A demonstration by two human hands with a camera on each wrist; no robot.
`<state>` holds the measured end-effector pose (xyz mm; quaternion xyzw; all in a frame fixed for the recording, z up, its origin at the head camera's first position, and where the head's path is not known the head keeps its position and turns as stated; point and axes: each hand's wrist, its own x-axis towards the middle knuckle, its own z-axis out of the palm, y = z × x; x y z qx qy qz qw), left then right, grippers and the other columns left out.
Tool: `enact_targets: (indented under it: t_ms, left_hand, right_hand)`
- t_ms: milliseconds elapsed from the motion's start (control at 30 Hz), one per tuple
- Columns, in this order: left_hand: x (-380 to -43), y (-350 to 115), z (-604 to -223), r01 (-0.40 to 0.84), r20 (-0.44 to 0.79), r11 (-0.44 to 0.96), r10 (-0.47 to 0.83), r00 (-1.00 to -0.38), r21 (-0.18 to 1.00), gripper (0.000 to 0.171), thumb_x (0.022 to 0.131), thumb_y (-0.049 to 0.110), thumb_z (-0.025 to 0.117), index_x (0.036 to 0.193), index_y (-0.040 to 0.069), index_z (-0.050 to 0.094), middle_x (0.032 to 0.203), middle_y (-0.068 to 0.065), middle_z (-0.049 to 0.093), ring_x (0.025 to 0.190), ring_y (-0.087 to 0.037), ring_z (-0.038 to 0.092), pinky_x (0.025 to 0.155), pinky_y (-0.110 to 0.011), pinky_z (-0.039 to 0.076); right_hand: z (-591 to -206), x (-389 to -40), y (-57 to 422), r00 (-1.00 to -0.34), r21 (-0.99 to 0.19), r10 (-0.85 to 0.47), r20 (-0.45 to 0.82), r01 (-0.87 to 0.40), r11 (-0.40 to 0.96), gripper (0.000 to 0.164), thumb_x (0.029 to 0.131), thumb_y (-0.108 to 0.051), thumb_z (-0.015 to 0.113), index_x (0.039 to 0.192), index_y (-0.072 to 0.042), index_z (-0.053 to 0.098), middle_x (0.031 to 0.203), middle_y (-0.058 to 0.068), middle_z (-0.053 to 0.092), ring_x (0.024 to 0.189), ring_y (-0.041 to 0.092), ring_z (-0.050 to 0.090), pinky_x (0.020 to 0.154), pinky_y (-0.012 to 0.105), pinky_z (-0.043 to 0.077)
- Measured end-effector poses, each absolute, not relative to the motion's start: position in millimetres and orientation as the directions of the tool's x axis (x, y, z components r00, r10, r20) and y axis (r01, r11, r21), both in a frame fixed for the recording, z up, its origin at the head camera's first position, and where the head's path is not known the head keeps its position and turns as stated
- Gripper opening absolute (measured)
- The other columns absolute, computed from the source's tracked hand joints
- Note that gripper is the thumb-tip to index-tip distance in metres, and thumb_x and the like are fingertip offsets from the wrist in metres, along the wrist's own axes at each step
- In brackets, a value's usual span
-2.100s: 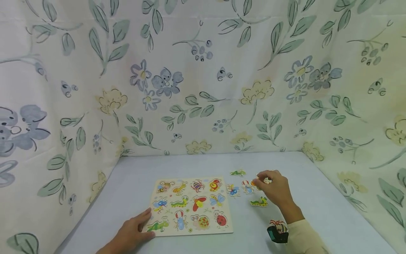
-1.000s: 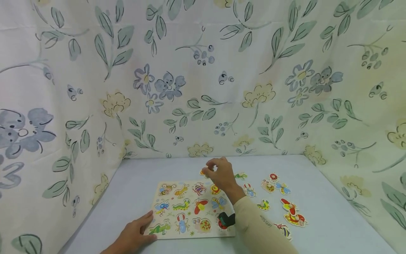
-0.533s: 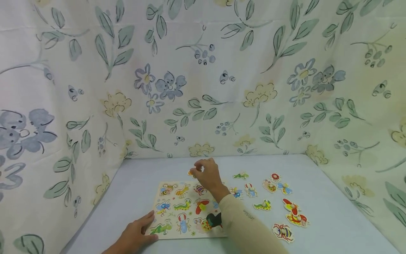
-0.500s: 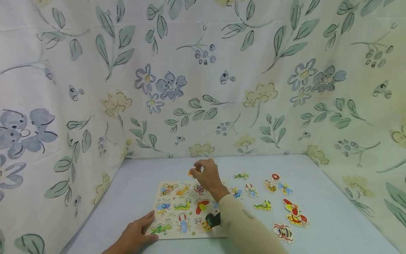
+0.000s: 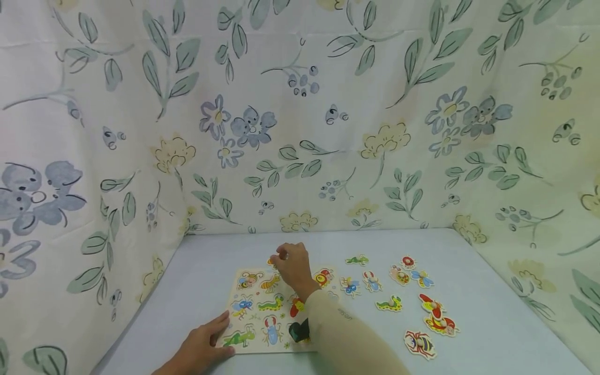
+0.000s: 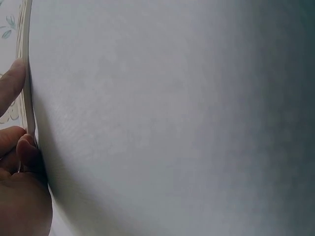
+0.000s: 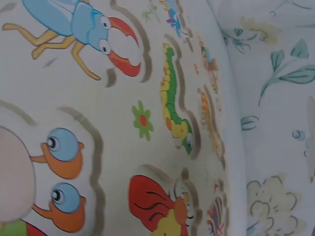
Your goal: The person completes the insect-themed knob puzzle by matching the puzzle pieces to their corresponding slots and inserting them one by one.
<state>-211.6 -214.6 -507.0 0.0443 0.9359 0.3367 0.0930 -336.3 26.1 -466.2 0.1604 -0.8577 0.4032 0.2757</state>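
A wooden insect puzzle board [image 5: 255,328] with shaped recesses lies on the table. My left hand [image 5: 200,342] holds its near left corner, thumb along the front edge and fingers at the left side; in the left wrist view, fingers [image 6: 11,86] touch the board's edge. Above the board's far edge, my right hand [image 5: 295,266] pinches a small orange puzzle piece [image 5: 271,262], mostly hidden by the fingers. In the right wrist view the board's recesses show close up, with a green caterpillar picture [image 7: 172,98] and a blue beetle picture [image 7: 78,19]; the right fingers are out of that view.
Right of the board lie loose pieces: a grasshopper [image 5: 357,259], a blue fly [image 5: 349,286], a stag beetle [image 5: 372,281], a caterpillar [image 5: 389,303], a spider [image 5: 420,344] and several others. A floral curtain [image 5: 300,156] surrounds the white table [image 5: 211,250].
My right hand has carried the orange piece leftward from the loose pieces to the board's far edge, lately moving slightly left and down. The left hand keeps its place at the corner.
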Motion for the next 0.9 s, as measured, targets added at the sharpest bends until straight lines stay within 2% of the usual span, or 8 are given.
enact_targets:
  t_ms: [367,533,633,900]
  left_hand:
    - [-215,-213,-510,-0.027,-0.184,0.768,0.118,-0.976,0.640,0.090,0.061,0.041,0.086,0.135,0.002,0.053,0.150,-0.008,0.037,0.134,-0.043,0.031,0.103,-0.060,0.031]
    - [-214,-213,-511,0.015,-0.148,0.755,0.148,-0.978,0.656,0.090,0.061,0.042,0.086,0.134,0.001,0.054,0.149,-0.010,0.037,0.134,-0.043,0.031,0.104,-0.060,0.029]
    - [-214,-213,-511,0.026,-0.143,0.751,0.160,-0.977,0.660,0.089,0.061,0.042,0.086,0.134,0.000,0.054,0.149,-0.011,0.038,0.134,-0.043,0.032,0.104,-0.060,0.030]
    - [-215,-217,-511,-0.008,-0.178,0.751,0.146,-0.973,0.661,0.090,0.060,0.043,0.087,0.132,-0.001,0.056,0.149,-0.009,0.038,0.133,-0.044,0.031,0.103,-0.060,0.030]
  right_hand:
    - [-486,-332,9,-0.868,-0.647,-0.073,0.491,-0.420,0.636,0.015,0.082,-0.016,0.077,0.090,-0.004,0.071,0.068,-0.009,0.052,0.072,0.013,0.043,0.061,0.026,0.043]
    - [-492,-328,9,-0.906,-0.662,-0.063,0.419,-0.352,0.662,0.016,0.081,-0.018,0.078,0.088,-0.006,0.071,0.069,-0.010,0.050,0.071,0.012,0.042,0.061,0.026,0.042]
    - [-496,-326,9,-0.905,-0.667,-0.076,0.418,-0.362,0.651,0.014,0.080,-0.016,0.078,0.086,-0.005,0.071,0.069,-0.009,0.050,0.072,0.013,0.044,0.061,0.028,0.043]
    - [-509,-326,-1,-0.955,-0.712,-0.064,0.289,-0.259,0.653,0.011,0.081,-0.017,0.076,0.084,-0.010,0.068,0.076,-0.005,0.047,0.075,0.014,0.043,0.065,0.030,0.044]
